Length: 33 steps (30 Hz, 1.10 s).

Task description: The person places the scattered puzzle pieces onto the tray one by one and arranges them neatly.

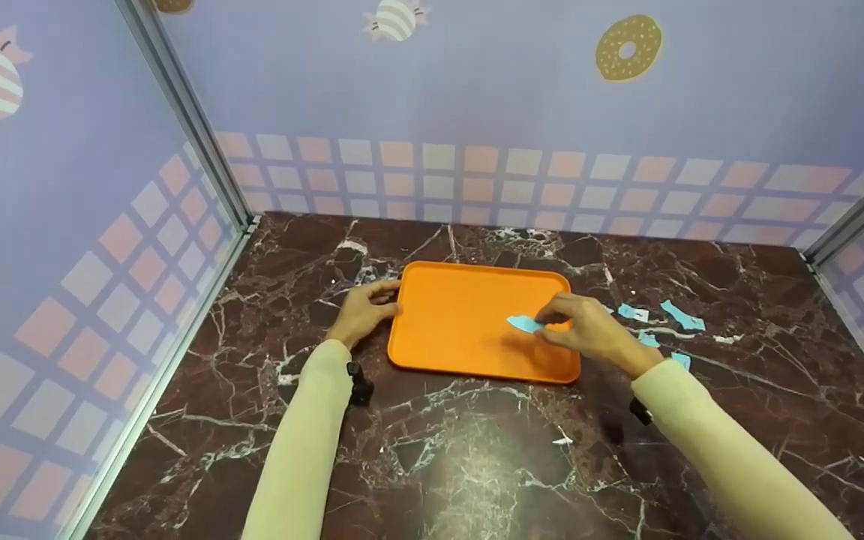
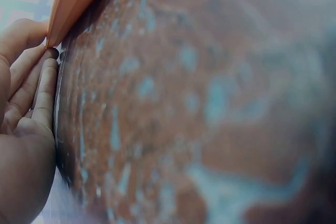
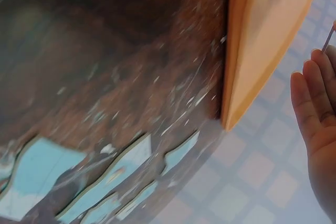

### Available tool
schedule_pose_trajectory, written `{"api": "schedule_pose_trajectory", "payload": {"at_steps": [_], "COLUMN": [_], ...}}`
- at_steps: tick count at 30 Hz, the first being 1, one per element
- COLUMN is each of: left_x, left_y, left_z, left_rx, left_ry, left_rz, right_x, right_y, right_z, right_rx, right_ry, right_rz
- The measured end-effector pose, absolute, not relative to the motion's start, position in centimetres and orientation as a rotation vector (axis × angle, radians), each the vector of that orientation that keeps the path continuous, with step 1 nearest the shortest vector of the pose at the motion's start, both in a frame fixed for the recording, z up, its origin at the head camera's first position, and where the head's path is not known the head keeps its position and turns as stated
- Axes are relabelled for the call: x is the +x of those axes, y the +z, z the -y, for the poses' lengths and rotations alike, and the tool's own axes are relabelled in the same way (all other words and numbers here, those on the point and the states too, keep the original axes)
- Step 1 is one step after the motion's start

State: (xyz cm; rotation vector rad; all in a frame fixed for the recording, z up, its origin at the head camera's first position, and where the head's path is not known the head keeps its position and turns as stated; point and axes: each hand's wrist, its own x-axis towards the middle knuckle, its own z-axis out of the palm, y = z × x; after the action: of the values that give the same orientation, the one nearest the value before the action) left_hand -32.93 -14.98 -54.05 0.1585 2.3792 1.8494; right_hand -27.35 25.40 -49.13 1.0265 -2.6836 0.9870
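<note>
An orange tray (image 1: 462, 315) lies flat on the dark marbled table. At its left edge my left hand (image 1: 361, 311) holds the rim, the thumb on the rim and fingers against its side and underside in the left wrist view. Over the tray's right half, my right hand (image 1: 582, 324) pinches a light-blue puzzle piece (image 1: 524, 324) between thumb and fingertips, above the tray surface. In the right wrist view that piece shows only as a thin edge (image 3: 329, 39) at the fingertips.
Several more light-blue pieces with wavy edges lie on the table right of the tray, among them a long piece (image 1: 682, 316) and a part-white one (image 1: 633, 313). A small white mark (image 1: 563, 439) shows in front. Patterned walls (image 1: 477, 112) enclose the table.
</note>
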Motion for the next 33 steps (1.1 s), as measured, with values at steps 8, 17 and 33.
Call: {"api": "schedule_pose_trajectory", "payload": {"at_steps": [8, 17, 33], "left_x": [-33.3, -33.2, -33.0], "left_y": [-53.9, -54.2, -54.2], "left_z": [14.3, 14.7, 15.0], "left_rx": [0.154, 0.131, 0.149], "left_ry": [1.847, 1.84, 1.851], "left_rz": [-2.378, -2.38, -2.387], "right_x": [-27.5, -27.7, -28.4], "right_y": [-49.3, -49.6, -50.2], "right_z": [-23.8, -21.1, -16.1], "right_rx": [1.096, 1.127, 1.182], "right_ry": [1.006, 1.031, 1.029], "right_rz": [2.635, 2.652, 2.701]}}
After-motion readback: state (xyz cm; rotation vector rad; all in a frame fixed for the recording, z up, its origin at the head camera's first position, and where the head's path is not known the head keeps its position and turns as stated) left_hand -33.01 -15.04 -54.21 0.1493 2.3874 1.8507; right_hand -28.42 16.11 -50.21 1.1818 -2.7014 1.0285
